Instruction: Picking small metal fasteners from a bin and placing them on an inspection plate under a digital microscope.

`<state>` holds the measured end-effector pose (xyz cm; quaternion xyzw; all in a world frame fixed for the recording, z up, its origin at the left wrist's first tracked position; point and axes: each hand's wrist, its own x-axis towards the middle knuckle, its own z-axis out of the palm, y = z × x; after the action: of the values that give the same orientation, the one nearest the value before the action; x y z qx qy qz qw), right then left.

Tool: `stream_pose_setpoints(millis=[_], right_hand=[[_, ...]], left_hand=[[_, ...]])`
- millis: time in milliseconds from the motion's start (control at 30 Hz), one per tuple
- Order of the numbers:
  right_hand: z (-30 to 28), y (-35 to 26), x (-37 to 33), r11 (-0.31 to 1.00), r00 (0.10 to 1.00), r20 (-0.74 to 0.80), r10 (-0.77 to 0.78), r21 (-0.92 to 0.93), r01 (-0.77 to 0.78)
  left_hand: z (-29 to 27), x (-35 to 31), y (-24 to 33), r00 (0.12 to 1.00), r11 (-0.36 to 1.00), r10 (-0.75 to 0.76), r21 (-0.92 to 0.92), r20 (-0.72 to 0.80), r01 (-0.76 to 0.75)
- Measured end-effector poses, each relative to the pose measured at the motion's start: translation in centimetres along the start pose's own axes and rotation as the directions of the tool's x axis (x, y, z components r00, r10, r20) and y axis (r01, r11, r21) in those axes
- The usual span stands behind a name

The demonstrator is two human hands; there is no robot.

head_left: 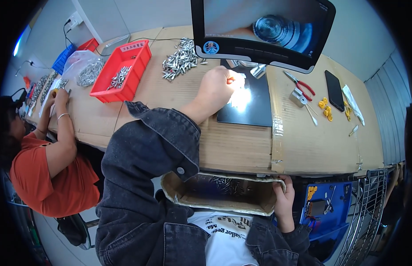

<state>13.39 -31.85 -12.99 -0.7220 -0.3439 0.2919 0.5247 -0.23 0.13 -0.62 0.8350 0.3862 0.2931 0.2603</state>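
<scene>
Tabletop (241, 153), labelled bin (138, 73), left hand (217, 88)

Black phone (334, 90) near bench (325, 148) right edge, red-handled pliers (308, 90) farther in, white packet (353, 104) beside phone; blue bin (60, 66) at back edge

Bright scene, white glare on the dark mat (258, 98), fisheye-bent edges, black corners.

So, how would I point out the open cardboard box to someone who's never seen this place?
Start at the big cardboard-covered table and find the middle of its front edge. Just below, the person's right hand grips one end of the open cardboard box. Unlike the red tray on the tabletop, it's brown.
</scene>
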Motion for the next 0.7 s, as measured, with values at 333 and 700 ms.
stream_pose_setpoints(millis=[333,700], right_hand=[[0.34,-0.44,0.16,0.998,1.000,-0.021,0.001,0.059,0.000],[0.41,-0.59,0.11,0.999,1.000,-0.021,-0.008,0.047,0.009]], left_hand=[[-0.13,0.09,0.19,0.998,0.997,-0.064,-0.032,0.011,0.065],[-0.36,-0.06,0.47,0.997,0.997,-0.069,-0.019,0.026,0.069]])
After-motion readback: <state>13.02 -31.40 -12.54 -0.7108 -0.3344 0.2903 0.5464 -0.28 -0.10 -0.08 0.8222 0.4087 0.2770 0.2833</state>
